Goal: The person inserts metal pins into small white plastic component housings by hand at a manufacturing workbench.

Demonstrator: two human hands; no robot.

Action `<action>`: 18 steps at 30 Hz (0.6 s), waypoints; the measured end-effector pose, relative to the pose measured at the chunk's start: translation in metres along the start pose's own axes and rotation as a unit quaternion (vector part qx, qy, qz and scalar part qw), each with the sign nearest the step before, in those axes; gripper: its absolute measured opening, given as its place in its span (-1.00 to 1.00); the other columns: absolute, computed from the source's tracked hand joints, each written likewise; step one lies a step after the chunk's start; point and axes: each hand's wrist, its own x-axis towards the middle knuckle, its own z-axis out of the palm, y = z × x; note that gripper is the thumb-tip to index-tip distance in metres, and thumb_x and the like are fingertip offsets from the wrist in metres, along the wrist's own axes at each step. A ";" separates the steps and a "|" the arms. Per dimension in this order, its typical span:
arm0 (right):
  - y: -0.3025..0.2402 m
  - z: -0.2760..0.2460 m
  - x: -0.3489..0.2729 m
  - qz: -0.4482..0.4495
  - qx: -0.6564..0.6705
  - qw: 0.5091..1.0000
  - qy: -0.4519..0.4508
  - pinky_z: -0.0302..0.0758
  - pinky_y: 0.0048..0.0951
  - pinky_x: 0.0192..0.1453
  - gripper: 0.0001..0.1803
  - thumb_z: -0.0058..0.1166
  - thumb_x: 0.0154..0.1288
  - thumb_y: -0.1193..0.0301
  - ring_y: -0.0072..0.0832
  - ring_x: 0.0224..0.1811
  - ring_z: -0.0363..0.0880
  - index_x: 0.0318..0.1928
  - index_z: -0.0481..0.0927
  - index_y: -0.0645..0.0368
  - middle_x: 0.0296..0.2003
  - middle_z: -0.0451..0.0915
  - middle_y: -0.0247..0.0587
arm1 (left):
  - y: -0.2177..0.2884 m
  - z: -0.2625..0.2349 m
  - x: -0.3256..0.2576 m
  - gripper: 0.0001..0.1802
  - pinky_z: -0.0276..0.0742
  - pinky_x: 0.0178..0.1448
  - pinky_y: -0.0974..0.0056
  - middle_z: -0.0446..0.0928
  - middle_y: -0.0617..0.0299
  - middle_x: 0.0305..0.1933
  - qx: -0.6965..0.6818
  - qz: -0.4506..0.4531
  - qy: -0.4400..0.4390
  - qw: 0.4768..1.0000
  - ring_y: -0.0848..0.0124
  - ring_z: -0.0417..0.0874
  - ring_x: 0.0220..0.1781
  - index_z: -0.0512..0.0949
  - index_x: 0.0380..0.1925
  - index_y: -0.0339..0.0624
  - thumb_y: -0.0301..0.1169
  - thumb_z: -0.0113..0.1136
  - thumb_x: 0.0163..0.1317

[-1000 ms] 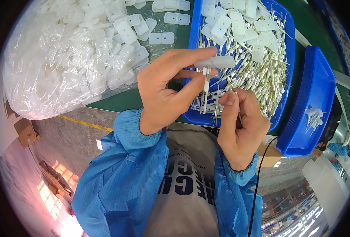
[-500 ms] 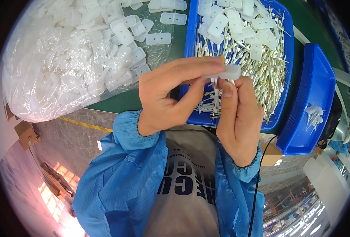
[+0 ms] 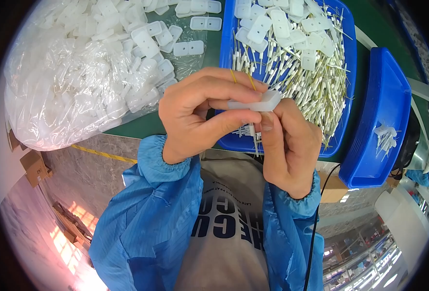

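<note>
My left hand (image 3: 190, 109) is closed on a small white plastic twin-recess piece (image 3: 269, 101), fingers above and thumb below. Two thin yellow wires (image 3: 251, 80) stand up past its upper side, between and beside my fingers. Beneath the piece hangs a slim white-sleeved pin (image 3: 253, 135). My right hand (image 3: 292, 150) pinches close under the piece's right part, thumb against forefinger, on what looks like a second white-sleeved pin, mostly covered by the thumb. Behind my hands, a blue tray (image 3: 348, 97) holds many loose white-sleeved pins (image 3: 316, 92) with yellowish wire ends.
White twin-recess pieces (image 3: 260, 28) lie on the pins. At left, a clear plastic bag (image 3: 54, 111) is heaped with more, some loose on the green tabletop (image 3: 141, 123). Stacked blue trays (image 3: 369, 169) at right hold a few assembled pieces (image 3: 385, 138). A black cable (image 3: 316, 223) hangs beside my right sleeve.
The plastic piece has come lower and tilted, its right end turning nearer. Both hands shifted slightly left and down. The yellow wires now stand out further above my left fingers.
</note>
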 end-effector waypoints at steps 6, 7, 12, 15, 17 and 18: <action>-0.004 -0.003 -0.011 0.059 0.210 0.976 -0.027 0.47 -0.41 -0.47 -0.86 -0.04 0.50 0.43 -0.32 -0.56 0.60 -0.07 0.52 0.20 -0.51 0.55 -0.14 | 0.014 -0.005 0.007 -0.62 0.71 -0.10 0.13 0.64 -0.08 -0.25 0.117 0.078 -0.080 0.987 0.07 0.75 -0.22 0.62 -0.27 -0.32 -0.32 0.52 -0.01; -0.016 -0.008 -0.010 0.064 0.077 0.994 -0.034 0.46 -0.37 -0.51 -0.89 0.04 0.45 0.44 -0.25 -0.62 0.57 -0.12 0.51 0.22 -0.58 0.52 -0.14 | 0.013 -0.005 0.005 -0.68 0.71 -0.12 0.19 0.67 -0.10 -0.22 0.093 0.088 -0.070 0.989 0.12 0.76 -0.20 0.65 -0.27 -0.34 -0.45 0.52 -0.03; -0.008 0.009 -0.020 -0.069 -0.071 0.993 0.071 0.37 -0.31 -0.65 -0.84 0.21 0.30 0.49 -0.28 -0.74 0.50 -0.26 0.46 0.21 -0.72 0.43 -0.23 | 0.007 0.005 -0.003 -0.72 0.73 -0.10 0.25 0.69 -0.10 -0.21 0.063 0.083 -0.035 0.994 0.17 0.77 -0.15 0.69 -0.28 -0.37 -0.51 0.52 -0.02; -0.006 0.008 -0.030 -0.090 -0.106 0.983 0.123 0.37 -0.36 -0.67 -0.82 0.22 0.28 0.47 -0.35 -0.74 0.49 -0.24 0.46 0.23 -0.70 0.46 -0.27 | 0.005 0.015 -0.004 -0.71 0.72 -0.07 0.22 0.68 -0.16 -0.15 -0.004 0.041 -0.064 0.997 0.12 0.76 -0.10 0.69 -0.23 -0.35 -0.41 0.48 0.08; -0.010 -0.006 -0.035 -0.087 -0.102 0.985 0.109 0.38 -0.37 -0.65 -0.82 0.21 0.27 0.48 -0.36 -0.73 0.50 -0.22 0.47 0.24 -0.68 0.47 -0.28 | 0.000 0.024 0.004 -0.70 0.72 -0.06 0.20 0.67 -0.18 -0.12 -0.097 0.053 -0.103 0.989 0.09 0.75 -0.07 0.70 -0.19 -0.33 -0.35 0.44 0.14; -0.014 -0.018 -0.038 -0.083 -0.101 0.987 0.092 0.39 -0.37 -0.63 -0.81 0.21 0.26 0.48 -0.36 -0.72 0.51 -0.21 0.48 0.26 -0.66 0.47 -0.29 | -0.002 0.031 0.008 -0.67 0.72 -0.04 0.19 0.66 -0.20 -0.08 -0.192 0.064 -0.140 0.969 0.07 0.74 -0.03 0.70 -0.16 -0.30 -0.28 0.41 0.19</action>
